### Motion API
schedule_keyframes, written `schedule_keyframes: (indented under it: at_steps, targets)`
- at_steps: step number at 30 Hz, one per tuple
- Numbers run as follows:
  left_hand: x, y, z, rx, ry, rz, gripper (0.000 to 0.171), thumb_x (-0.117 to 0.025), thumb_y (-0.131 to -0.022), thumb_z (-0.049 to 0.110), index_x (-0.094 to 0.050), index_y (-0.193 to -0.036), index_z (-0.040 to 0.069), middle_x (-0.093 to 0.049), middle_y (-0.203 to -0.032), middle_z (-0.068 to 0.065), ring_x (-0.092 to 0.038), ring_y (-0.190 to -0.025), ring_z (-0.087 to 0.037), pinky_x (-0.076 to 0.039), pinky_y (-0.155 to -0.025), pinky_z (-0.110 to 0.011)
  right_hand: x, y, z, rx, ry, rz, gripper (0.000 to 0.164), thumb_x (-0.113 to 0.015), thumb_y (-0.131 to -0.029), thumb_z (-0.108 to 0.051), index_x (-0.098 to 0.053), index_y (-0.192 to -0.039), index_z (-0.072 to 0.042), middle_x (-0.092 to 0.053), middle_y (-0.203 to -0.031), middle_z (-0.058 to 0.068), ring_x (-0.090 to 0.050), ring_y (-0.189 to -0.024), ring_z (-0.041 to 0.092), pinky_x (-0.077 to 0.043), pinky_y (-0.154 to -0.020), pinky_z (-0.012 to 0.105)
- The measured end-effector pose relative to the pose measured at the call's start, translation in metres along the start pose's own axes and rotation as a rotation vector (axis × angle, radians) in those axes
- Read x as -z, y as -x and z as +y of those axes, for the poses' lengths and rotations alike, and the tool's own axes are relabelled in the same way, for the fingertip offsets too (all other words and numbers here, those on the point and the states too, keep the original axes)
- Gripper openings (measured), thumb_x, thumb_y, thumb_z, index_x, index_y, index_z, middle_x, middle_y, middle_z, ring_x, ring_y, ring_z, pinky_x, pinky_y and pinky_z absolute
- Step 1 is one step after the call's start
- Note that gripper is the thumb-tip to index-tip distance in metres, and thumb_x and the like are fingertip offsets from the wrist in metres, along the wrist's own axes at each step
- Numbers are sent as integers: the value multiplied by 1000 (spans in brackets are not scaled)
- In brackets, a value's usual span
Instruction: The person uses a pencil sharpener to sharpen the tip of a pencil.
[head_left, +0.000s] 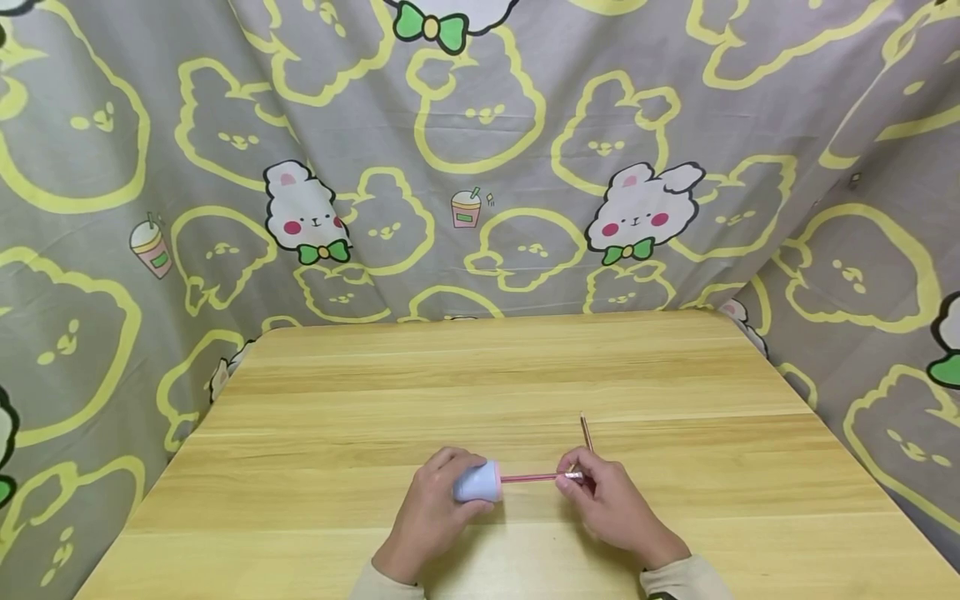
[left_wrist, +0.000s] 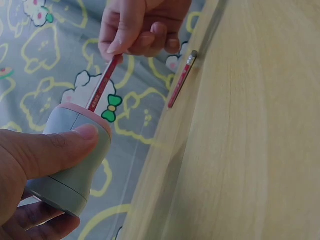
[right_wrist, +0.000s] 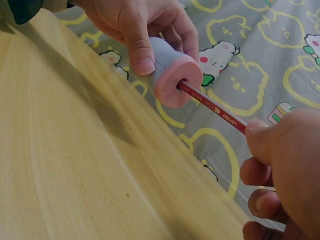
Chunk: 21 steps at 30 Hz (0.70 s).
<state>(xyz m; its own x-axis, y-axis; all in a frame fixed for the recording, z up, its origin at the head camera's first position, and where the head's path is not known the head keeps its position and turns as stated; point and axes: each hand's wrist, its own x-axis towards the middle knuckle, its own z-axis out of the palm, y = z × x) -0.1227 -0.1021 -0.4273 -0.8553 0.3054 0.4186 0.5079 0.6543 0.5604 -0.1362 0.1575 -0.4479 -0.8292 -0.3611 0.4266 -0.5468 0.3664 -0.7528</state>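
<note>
My left hand [head_left: 433, 510] grips a light blue pencil sharpener [head_left: 472, 483] with a pink end, its thumb along the side in the left wrist view. The sharpener is held tilted above the table, its pink face [right_wrist: 169, 90] turned toward my right hand [head_left: 613, 504]. A red pencil [right_wrist: 212, 106] runs into the round hole of that face, so its tip is hidden. Thumb and forefinger of the right hand pinch the pencil near its other end. A second red pencil [left_wrist: 182, 80], with a dark end, lies on the table beyond the right hand.
The light wooden table [head_left: 360, 400] stretches out around both hands. Behind it and at both sides hangs a grey curtain [head_left: 525, 108] printed with yellow outlines and white rabbits.
</note>
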Motion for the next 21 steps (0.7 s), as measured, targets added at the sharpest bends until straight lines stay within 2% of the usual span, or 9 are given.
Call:
schedule_keyframes:
  at_steps: [4,14,21]
  targets:
    - [0,0,0,-4,-2,4,45,-89,-67,12,-69,-106,6,-63,-106,-7,-63,-92,-26,-56,-72,-33,-1,0,1,19,2,14,13,-64,-89,2,-59,-91,-10,-42,-65,-14,-34,-55,-4,-34,-43,18]
    - [0,0,1,-5,-12,-4,45,-88,-68,12,-68,-107,6,-62,-107,-8,-63,-92,-26,-57,-72,-34,-1,-1,3,38,34,29,14,-60,-94,-3,-63,-82,-9,-41,-63,-19,-35,-54,-5,-34,-42,18]
    - [1,0,1,4,-10,0,45,-88,-67,12,-68,-107,6,-62,-107,-8,-63,-92,-26,-56,-72,-34,-1,-1,2,5,41,33,6,-65,-92,-6,-67,-97,-5,-44,-63,-18,-34,-52,-5,-33,-41,18]
